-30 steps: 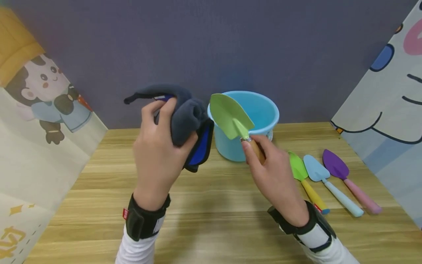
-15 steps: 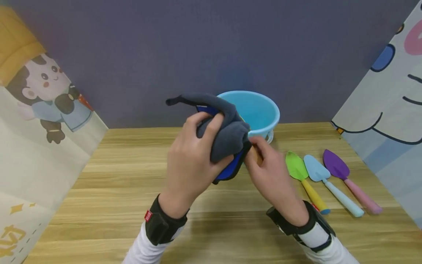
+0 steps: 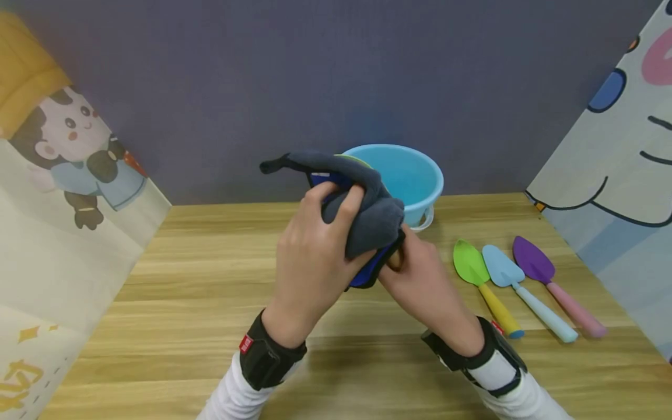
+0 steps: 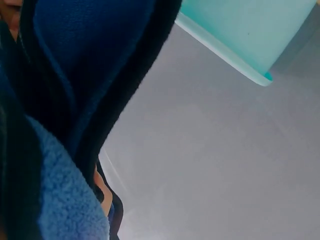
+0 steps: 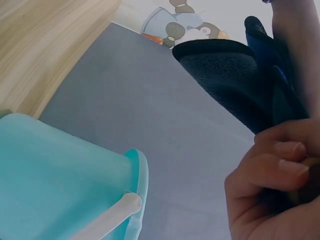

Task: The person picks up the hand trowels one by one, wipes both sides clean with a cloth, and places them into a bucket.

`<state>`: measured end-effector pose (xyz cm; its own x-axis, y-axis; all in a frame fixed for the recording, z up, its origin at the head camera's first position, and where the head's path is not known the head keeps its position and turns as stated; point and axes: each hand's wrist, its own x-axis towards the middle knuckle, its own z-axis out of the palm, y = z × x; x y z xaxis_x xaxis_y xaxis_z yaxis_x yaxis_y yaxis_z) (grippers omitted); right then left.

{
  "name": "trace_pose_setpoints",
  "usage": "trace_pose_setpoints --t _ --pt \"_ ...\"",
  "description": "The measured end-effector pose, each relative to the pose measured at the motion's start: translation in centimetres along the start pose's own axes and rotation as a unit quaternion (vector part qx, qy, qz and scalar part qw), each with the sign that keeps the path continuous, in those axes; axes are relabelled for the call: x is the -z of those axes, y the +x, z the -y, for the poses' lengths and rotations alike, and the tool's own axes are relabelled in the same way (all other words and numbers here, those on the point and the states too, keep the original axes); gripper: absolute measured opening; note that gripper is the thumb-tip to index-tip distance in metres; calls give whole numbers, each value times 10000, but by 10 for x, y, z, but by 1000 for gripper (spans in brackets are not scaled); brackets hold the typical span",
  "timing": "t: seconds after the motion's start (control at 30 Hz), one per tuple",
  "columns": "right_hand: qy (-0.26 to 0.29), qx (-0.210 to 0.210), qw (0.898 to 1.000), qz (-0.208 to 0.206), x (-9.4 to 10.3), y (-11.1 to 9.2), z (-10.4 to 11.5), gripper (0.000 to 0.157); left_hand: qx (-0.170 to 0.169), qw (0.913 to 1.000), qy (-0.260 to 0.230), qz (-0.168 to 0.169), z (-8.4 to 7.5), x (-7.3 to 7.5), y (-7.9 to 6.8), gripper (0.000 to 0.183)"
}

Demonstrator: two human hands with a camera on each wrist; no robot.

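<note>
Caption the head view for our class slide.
Left hand grips grey cloth, right hand a wooden handle, near a blue bucket and three trowels.

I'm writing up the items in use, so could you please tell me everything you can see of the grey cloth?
The cloth looks soft and fleecy, grey on one side and blue on the other, with black edging. It is bunched and folded, held above the table, one narrow end sticking out leftward. The left hand grips it; it hides most of the trowel that the right hand holds. The bucket stands behind it.

Cloth [image 3: 371, 228] and right hand [image 3: 424, 280] hide the trowel [image 3: 398, 260] (almost wholly).
</note>
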<state>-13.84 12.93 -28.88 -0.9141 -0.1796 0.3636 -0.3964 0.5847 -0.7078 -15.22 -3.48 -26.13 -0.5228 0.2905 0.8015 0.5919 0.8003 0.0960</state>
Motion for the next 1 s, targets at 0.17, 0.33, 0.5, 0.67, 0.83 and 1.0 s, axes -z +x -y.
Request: trace_pose_setpoints --t 0.17,0.33,0.5,0.67,0.83,1.0 --pt "-44 8 10000 65 0 -2 2 21 -47 9999 77 -137 0 -1 1 56" --pt "-136 112 9998 109 1 -2 5 25 -17 9997 167 -194 4 0 2 57" --pt "-260 183 9994 112 0 -3 7 33 126 9995 175 -224 9 2 2 59" --pt "-335 211 9992 -20 0 -4 9 37 253 9991 182 -301 12 4 2 59" --pt "-582 269 9978 -169 -1 -4 11 19 434 9979 261 -398 16 7 2 60" --pt "-798 564 9937 -552 -3 -4 10 18 628 9966 323 -425 22 10 4 60"
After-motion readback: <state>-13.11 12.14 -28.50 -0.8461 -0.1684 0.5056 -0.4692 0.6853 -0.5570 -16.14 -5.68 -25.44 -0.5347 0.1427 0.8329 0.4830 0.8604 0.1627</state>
